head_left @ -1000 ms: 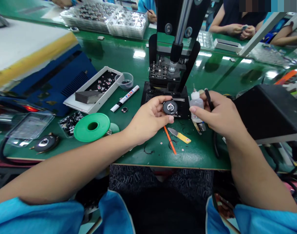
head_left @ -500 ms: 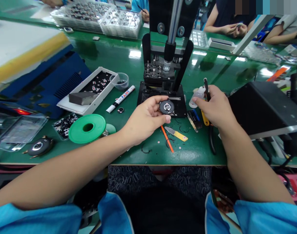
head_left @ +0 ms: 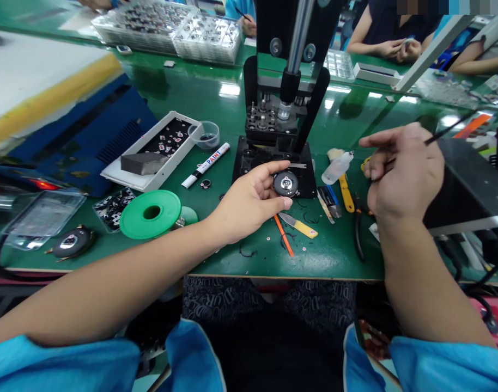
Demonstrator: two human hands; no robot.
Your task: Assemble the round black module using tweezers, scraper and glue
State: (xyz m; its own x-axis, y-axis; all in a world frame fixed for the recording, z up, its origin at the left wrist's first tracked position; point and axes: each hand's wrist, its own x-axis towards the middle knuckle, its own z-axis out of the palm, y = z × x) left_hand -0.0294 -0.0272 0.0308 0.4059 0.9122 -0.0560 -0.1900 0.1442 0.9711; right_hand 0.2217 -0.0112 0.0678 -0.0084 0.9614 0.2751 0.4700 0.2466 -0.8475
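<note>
My left hand is closed around the edge of a round black watch body, its sensor side facing up, in front of the press. My right hand is raised above the right side of the bench with its fingers curled. A thin dark tool sticks out behind it toward the upper right; its other end is hidden in the hand. Left of this hand are a small translucent bottle, a yellow-handled cutter and black-handled pliers. A short yellow-handled knife lies below the watch body.
On the left are a green spool, a paint marker, a white tray of small parts and another watch body. A black box stands at right. Co-workers' hands show across the bench.
My right hand has moved right and turned over, away from the bottle, and the dark tool now points up and right. My left hand still holds the watch body in nearly the same place.
</note>
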